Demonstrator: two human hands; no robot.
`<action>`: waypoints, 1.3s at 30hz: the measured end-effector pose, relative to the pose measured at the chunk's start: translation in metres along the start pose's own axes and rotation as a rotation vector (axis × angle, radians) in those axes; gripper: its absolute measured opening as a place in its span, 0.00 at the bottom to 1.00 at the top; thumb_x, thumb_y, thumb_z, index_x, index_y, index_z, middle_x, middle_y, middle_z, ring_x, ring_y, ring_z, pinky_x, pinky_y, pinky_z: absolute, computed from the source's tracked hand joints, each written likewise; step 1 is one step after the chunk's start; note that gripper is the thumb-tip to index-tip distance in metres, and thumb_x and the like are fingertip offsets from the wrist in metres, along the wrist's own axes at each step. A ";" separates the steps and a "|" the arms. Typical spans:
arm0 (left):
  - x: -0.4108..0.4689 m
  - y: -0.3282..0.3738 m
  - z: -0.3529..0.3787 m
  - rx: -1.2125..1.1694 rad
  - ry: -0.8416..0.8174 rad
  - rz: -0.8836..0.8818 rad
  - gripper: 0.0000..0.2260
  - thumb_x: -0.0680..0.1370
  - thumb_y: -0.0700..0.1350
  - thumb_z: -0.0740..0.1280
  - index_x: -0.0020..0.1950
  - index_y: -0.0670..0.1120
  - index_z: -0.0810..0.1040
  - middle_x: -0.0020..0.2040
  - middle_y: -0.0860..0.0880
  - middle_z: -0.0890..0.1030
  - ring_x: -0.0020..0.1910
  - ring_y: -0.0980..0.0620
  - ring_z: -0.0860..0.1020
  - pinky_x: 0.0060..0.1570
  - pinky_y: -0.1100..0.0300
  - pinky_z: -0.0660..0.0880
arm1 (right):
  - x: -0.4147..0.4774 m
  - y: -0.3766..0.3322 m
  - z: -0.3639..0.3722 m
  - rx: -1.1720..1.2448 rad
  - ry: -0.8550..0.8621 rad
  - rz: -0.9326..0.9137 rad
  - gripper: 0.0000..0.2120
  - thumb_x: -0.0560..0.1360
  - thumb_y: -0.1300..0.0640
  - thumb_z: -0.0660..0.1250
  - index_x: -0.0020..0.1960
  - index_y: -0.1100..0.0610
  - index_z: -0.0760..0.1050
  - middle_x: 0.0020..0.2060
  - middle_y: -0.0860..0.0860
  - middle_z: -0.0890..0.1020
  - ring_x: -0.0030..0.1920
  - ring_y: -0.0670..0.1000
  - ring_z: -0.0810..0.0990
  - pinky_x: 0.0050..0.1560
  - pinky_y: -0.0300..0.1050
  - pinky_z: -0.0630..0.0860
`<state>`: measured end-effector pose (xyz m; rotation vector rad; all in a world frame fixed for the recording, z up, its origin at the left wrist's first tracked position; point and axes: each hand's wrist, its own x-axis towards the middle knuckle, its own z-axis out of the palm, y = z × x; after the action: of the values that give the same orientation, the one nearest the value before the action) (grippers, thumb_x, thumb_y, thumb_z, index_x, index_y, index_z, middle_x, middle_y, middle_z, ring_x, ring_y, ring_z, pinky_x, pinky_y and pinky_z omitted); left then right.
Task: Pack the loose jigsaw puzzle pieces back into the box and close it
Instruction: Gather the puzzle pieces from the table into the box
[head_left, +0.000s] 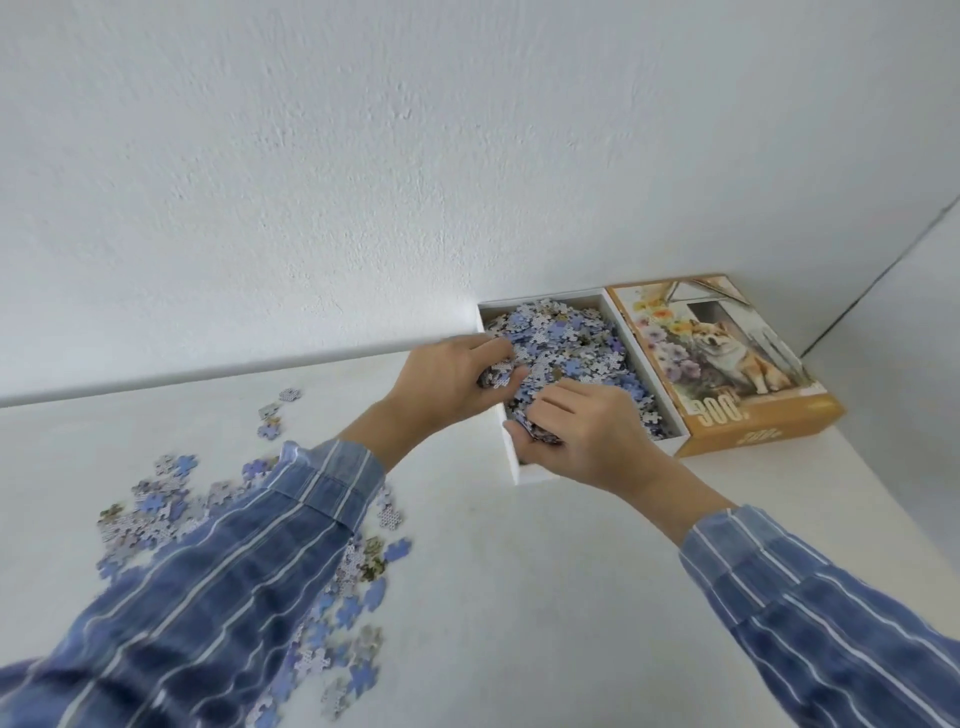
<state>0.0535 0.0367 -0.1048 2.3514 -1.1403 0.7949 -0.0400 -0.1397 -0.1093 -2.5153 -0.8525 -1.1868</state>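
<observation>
Grips (447, 379) (587, 431) on pieces (571, 343), "300" lid (727, 358)

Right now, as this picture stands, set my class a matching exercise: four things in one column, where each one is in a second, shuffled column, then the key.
Column one
1. lid
2. white box tray
3. loose pieces
4. left hand

Column two
a. spread on the table, partly under the left sleeve
b. over the tray's left edge, gripping a handful of pieces
c. right of the tray, picture side up
d. left of the lid, heaped with pieces

Pairs: 1-c, 2-d, 3-a, 4-b
</observation>
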 end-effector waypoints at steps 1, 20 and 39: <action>0.015 0.005 0.013 -0.008 -0.005 -0.008 0.15 0.78 0.58 0.62 0.43 0.49 0.79 0.33 0.54 0.78 0.29 0.54 0.74 0.22 0.65 0.64 | -0.003 0.014 -0.002 -0.004 0.006 0.007 0.16 0.75 0.54 0.71 0.32 0.56 0.73 0.27 0.49 0.73 0.27 0.50 0.70 0.23 0.42 0.65; 0.079 -0.003 0.131 -0.160 -0.432 -0.023 0.20 0.77 0.67 0.56 0.63 0.60 0.75 0.67 0.58 0.72 0.66 0.54 0.69 0.65 0.52 0.63 | -0.052 0.105 0.020 0.289 -0.474 0.161 0.19 0.79 0.37 0.62 0.62 0.47 0.79 0.54 0.45 0.81 0.56 0.49 0.77 0.59 0.50 0.71; 0.089 -0.012 0.143 -0.229 -0.776 0.206 0.23 0.84 0.57 0.45 0.79 0.56 0.55 0.80 0.56 0.52 0.79 0.55 0.47 0.77 0.49 0.46 | -0.040 0.091 0.006 0.532 -0.989 0.213 0.23 0.85 0.44 0.49 0.79 0.43 0.57 0.80 0.42 0.50 0.78 0.38 0.38 0.77 0.46 0.32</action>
<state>0.1531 -0.0903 -0.1566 2.4102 -1.6770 -0.2431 -0.0024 -0.2261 -0.1402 -2.5243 -0.8709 0.4047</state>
